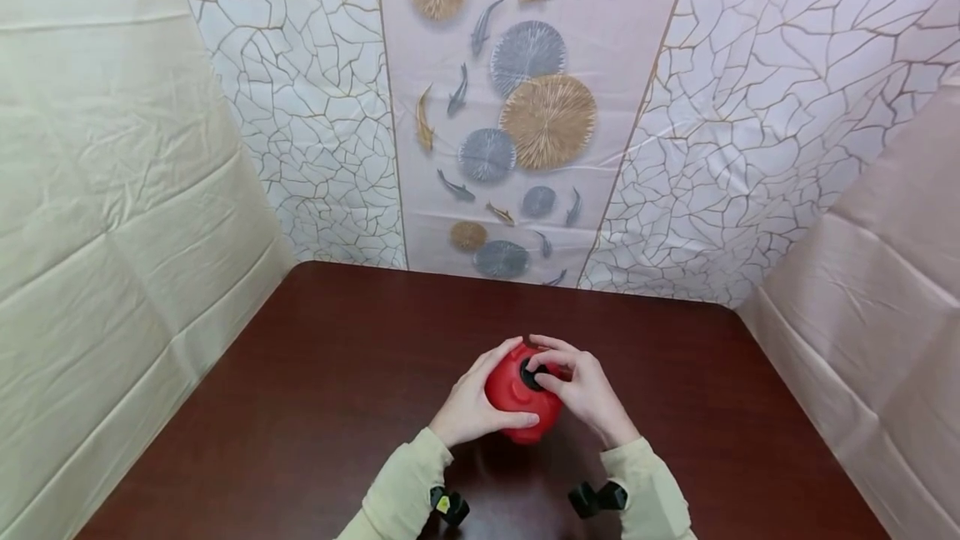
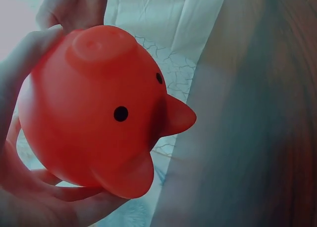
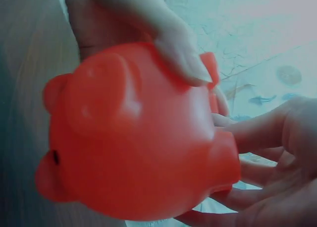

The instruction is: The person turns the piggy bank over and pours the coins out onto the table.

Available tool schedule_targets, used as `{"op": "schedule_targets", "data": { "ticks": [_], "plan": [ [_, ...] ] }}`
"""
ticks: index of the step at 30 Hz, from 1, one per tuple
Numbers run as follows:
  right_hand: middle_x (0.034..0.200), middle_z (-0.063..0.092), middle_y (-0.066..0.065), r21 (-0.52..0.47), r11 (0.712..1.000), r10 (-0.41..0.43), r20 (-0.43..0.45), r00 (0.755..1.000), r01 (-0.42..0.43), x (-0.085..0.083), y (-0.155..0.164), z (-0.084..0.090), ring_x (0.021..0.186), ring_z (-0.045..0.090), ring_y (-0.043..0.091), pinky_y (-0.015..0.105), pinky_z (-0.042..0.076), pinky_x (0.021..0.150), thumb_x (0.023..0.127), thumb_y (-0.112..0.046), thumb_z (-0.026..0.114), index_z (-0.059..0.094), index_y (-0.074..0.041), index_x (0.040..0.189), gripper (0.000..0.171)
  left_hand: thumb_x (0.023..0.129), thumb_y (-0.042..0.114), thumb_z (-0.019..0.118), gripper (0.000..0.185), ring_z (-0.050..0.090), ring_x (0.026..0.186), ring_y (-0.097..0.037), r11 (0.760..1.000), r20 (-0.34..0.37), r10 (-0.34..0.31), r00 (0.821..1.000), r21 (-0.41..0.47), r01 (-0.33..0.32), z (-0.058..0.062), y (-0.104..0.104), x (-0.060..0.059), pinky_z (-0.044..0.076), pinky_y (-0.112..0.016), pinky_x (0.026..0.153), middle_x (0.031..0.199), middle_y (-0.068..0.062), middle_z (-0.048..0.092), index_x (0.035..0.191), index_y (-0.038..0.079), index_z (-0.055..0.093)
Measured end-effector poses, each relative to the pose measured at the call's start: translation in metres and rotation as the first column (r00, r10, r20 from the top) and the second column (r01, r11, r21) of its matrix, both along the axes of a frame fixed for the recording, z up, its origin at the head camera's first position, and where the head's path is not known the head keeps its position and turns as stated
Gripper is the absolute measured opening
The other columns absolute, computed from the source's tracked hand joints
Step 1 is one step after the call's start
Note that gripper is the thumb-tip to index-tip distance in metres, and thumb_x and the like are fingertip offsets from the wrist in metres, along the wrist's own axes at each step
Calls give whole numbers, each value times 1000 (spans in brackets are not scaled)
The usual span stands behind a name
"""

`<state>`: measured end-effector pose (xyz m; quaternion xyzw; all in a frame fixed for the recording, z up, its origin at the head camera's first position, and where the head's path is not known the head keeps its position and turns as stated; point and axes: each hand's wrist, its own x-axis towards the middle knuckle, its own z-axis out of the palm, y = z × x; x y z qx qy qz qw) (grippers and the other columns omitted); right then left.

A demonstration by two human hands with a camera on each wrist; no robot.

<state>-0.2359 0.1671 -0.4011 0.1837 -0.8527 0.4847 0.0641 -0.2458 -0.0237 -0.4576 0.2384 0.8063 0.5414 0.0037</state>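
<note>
The round red plastic piggy bank [image 1: 521, 394] sits between both hands above the dark brown table [image 1: 315, 407]. The left hand [image 1: 472, 407] cups its side, fingers curled round it. The right hand [image 1: 581, 386] pinches the black plug [image 1: 532, 376] on its upturned face.

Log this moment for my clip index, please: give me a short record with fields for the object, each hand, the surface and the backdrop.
object: red pig-shaped piggy bank, black eye dots, black plug on its upturned side
left hand: left hand grips the pig's side, thumb across the front
right hand: right hand has its fingertips pinching the plug
surface: dark brown table; whether the pig touches it cannot be told
backdrop: cloth with fish and round leaves, cracked-pattern panels beside it
</note>
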Motion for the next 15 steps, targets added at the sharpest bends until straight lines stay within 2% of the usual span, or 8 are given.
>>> {"op": "schedule_targets", "data": {
  "ticks": [3,7,10,13,15],
  "plan": [
    [133,59,18,22,998,51,9,999,-51,-1,2,2,123,54,38,20,54,81,85,7,64,73,-7,90,18,73,43,82,88,51,124,-21,1000,25,4,1000,23,-4,-3,0,1,55,-28,87,142,3,47,144,50,31],
    [129,62,18,100,988,120,-6,993,-119,-2,4,5,121,56,38,20,54,80,85,9,62,73,-9,86,22,73,41,83,86,53,121,-19,999,42,-23,999,49,21,-4,-1,2,54,-25,86,139,4,50,142,50,34],
    [125,63,19,148,975,170,-10,985,-167,-3,7,6,120,56,38,21,54,82,86,9,61,73,-10,83,22,72,41,83,85,55,118,-18,998,35,-56,998,28,55,-5,-3,3,54,-24,85,139,5,52,143,48,36],
    [124,64,20,188,966,186,-23,982,-179,-1,11,6,120,56,38,23,55,83,87,6,63,72,-11,83,20,73,41,83,85,55,118,-18,996,31,-88,996,2,88,-4,-4,3,54,-24,85,140,5,51,144,46,35],
    [124,63,19,231,959,185,-65,981,-166,1,12,7,119,57,38,27,56,84,86,4,65,72,-13,83,19,74,41,82,86,54,120,-18,995,32,-102,994,-7,103,-3,-4,2,54,-23,87,143,5,49,145,45,34]
  ]
}}
